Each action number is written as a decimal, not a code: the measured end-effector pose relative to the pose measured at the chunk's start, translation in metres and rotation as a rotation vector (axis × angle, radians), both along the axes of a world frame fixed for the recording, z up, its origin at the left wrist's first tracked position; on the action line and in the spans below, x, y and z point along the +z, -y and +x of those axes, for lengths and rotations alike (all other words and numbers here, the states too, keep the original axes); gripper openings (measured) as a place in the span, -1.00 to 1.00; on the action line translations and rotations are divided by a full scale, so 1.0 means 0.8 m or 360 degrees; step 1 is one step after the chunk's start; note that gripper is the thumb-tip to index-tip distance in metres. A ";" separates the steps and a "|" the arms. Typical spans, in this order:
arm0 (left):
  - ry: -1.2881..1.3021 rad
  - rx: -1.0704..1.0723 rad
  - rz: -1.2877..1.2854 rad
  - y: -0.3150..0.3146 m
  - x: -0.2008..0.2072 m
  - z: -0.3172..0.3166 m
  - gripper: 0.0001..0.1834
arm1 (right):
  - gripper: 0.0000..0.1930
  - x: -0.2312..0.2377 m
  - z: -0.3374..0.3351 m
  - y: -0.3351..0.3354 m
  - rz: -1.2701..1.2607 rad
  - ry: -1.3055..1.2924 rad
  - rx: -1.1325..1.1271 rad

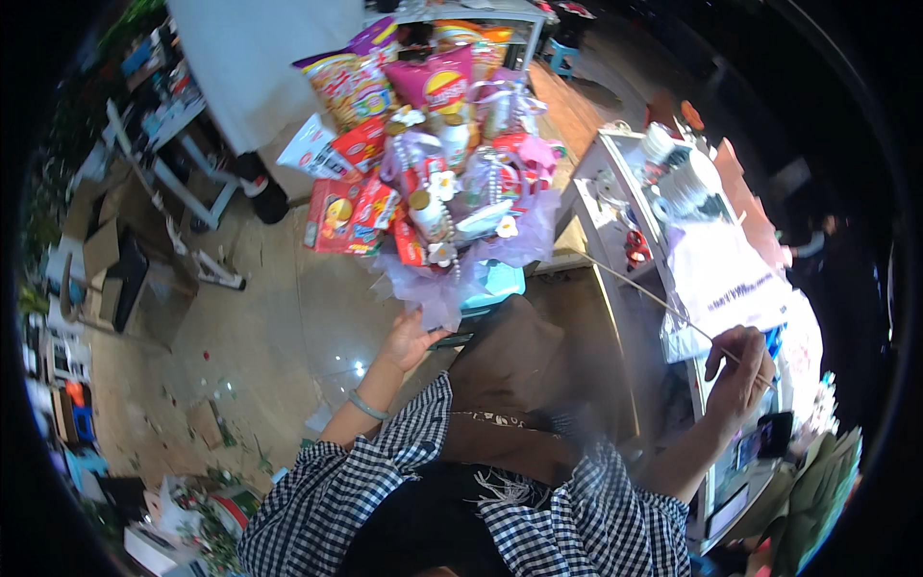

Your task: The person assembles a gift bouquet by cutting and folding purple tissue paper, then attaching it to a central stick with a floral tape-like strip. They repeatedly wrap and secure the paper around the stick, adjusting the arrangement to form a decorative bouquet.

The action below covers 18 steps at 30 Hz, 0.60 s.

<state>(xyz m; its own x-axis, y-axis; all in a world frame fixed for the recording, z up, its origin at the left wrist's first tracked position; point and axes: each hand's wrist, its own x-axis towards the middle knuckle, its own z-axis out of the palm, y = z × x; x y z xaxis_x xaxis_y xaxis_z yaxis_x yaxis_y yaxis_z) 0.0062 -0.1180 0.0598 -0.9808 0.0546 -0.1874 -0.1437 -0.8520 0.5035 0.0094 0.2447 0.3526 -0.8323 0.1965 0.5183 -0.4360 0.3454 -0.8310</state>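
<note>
A large snack bouquet [435,183] stands upright in front of me, made up of chip bags, red boxes, small bottles, white flowers and strings of beads. Pale purple tulle [437,298] wraps its lower part. My left hand [413,341] is closed round the gathered tulle at the base, with its fingertips partly hidden. Out to the right, my right hand [740,365] pinches a long thin stick [663,306] near one end. The stick's other end points toward the bouquet and stays apart from it.
On the right, a white shelf table [615,183] carries rolls of white ribbon [687,183] and a white bag [721,274]. A blue stool [495,284] is behind the bouquet's base. Cardboard boxes [111,255] stand at the left; leaf scraps [255,457] litter the tiled floor.
</note>
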 end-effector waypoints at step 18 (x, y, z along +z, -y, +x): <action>0.0669 0.0437 -0.0542 0.091 0.007 -0.130 -0.61 | -0.50 -0.089 0.195 -0.091 0.0103 0.0365 -0.0540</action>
